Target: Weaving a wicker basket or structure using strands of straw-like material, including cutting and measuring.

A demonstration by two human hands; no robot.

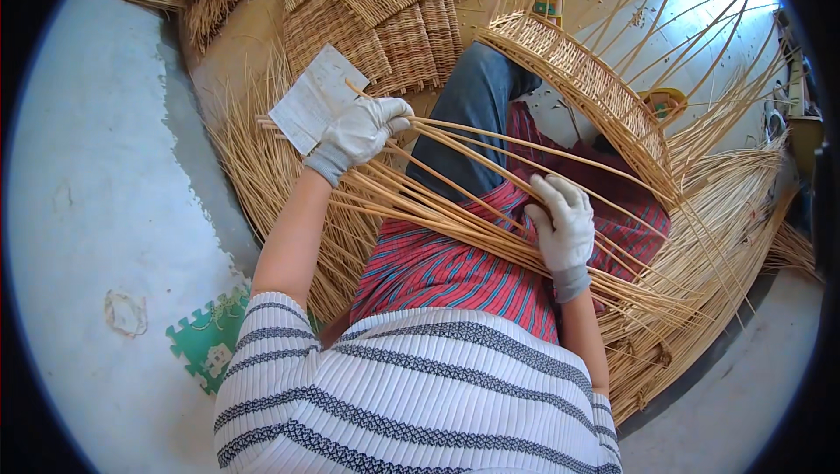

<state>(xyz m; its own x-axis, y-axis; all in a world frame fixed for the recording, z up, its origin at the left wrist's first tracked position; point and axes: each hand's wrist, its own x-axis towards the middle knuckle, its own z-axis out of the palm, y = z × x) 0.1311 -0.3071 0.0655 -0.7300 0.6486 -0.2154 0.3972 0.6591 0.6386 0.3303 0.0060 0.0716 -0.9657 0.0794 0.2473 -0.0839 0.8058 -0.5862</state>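
Observation:
My left hand, in a white glove with a grey cuff, is closed around the ends of a few thin tan wicker rods. They fan out from its fist toward the right. More rods lie across my lap on a red striped cloth. Over these, my right hand, gloved alike, has its fingers curved and its thumb apart. One rod runs up to its forefinger; a firm grip does not show. Beneath the left hand, a paper sheet rests on loose rods.
A curved woven wicker piece with long unwoven rods stands beyond my knees. Flat woven panels are stacked at the far left. A large bundle of rods spreads to the right. A green foam mat lies at left.

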